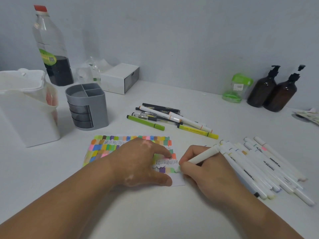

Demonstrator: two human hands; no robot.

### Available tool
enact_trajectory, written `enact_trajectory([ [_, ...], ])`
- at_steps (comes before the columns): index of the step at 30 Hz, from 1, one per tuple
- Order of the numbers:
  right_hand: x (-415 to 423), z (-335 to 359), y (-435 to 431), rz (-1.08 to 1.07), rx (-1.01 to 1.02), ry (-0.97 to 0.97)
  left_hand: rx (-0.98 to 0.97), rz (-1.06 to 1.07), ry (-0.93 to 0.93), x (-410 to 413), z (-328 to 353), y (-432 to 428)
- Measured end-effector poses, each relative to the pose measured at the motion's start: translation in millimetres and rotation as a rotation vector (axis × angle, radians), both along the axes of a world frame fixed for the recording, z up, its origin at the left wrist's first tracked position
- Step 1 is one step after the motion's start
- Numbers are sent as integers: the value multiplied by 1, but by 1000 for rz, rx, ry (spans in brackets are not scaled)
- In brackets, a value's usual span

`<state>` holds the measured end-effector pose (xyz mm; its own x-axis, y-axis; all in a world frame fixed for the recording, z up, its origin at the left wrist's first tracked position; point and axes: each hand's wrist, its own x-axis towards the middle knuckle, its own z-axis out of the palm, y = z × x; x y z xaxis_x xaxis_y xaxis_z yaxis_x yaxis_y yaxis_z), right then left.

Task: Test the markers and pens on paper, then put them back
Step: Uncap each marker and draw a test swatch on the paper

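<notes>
A sheet of paper (110,147) covered in coloured swatches and black scribbles lies on the white table. My left hand (138,161) rests flat on it, fingers spread, pinning it down. My right hand (203,175) grips a white marker (202,156) whose tip touches the paper's lower right corner beside a green swatch. A pile of white markers (262,166) lies just right of that hand. Behind the paper sits a heap of pens and markers (165,116), green, black and white. An empty grey pen holder (86,104) with drawers stands at the left.
A white bin (29,114) stands at the far left, with a large bottle (51,49) of dark liquid and a white drawer box (120,78) behind. Two brown pump bottles (272,90) and a green-lidded jar (238,88) line the back right wall.
</notes>
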<state>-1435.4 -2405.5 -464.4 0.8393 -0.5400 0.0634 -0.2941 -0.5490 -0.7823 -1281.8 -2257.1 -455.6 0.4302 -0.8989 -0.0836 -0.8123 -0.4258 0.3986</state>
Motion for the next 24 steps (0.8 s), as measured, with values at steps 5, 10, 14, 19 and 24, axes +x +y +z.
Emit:
enact_trajectory([
  [5, 0, 0, 1, -17, -14, -12, 6, -3, -11, 0, 1, -1],
  [10, -1, -1, -1, -19, -14, -25, 8, 4, -9, -1, 1, -1],
  [14, -1, 0, 0, 1, -5, -5, 25, 7, -25, 0, 1, -1],
  [19, 0, 4, -4, -131, 273, -253, -152, 27, 41, 4, 4, 3],
  [24, 0, 13, -10, -142, 492, -458, -636, 358, 761, 20, 10, 2],
])
